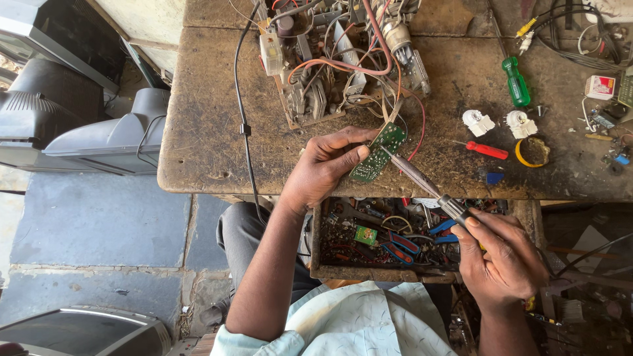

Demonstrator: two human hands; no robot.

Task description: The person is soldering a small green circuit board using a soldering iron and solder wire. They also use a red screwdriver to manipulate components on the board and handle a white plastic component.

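The left hand [323, 168] is closed around a small green circuit board [378, 151], thumb on its near face and fingers curled behind its top edge, holding it tilted above the near edge of the surface [204, 132]. The right hand [504, 264] is wrapped shut around the handle of a soldering iron [422, 181], whose metal shaft runs toward ten o'clock so that its tip touches the board.

Thin wires lead from the board toward twelve o'clock to a larger bare chassis of parts and cables [330, 66] lying on the surface. At two o'clock from the board lies a green-handled screwdriver [515, 82]; at three o'clock lie a small red screwdriver [486, 150], two white round parts [498, 122] and a yellow ring of tape [531, 151].

Below the hands, at six o'clock, an open drawer [316, 244] holds pliers, loose parts and scrap. At nine o'clock, off the surface, grey television casings [99, 132] stand on the stone floor [99, 224].
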